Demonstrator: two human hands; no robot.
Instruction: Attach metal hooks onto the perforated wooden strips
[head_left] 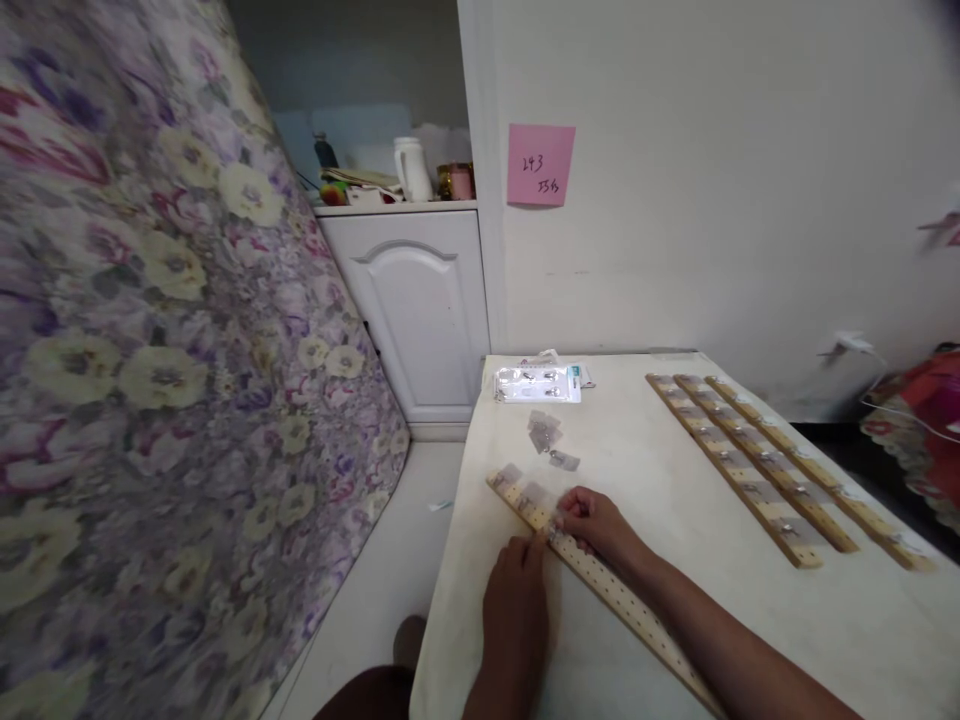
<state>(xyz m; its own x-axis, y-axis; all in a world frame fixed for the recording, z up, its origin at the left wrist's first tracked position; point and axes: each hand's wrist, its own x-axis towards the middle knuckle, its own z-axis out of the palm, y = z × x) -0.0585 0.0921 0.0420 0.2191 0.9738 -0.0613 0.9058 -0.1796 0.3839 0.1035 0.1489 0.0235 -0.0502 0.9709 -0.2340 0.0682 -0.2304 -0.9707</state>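
A long, pale wooden strip (607, 590) with rows of small holes lies slantwise on the table. Small clear plastic pieces (534, 492) with metal-looking bits sit at its far end. My left hand (517, 590) is closed at the strip's near edge, its fingertips gripping there. Across from it, my right hand (592, 520) pinches at the strip's top beside a small shiny bit; what lies between the fingertips is too small to make out. Beyond the hands are several loose clear pieces (544, 432), some overlapping.
White cloth covers the table (600, 440). Clear blister packaging (536, 384) lies at its far edge. Three wooden strips (739, 470) bearing similar clear pieces lie side by side at right. A floral curtain (187, 350) hangs at left, and a white cabinet (412, 310) stands behind.
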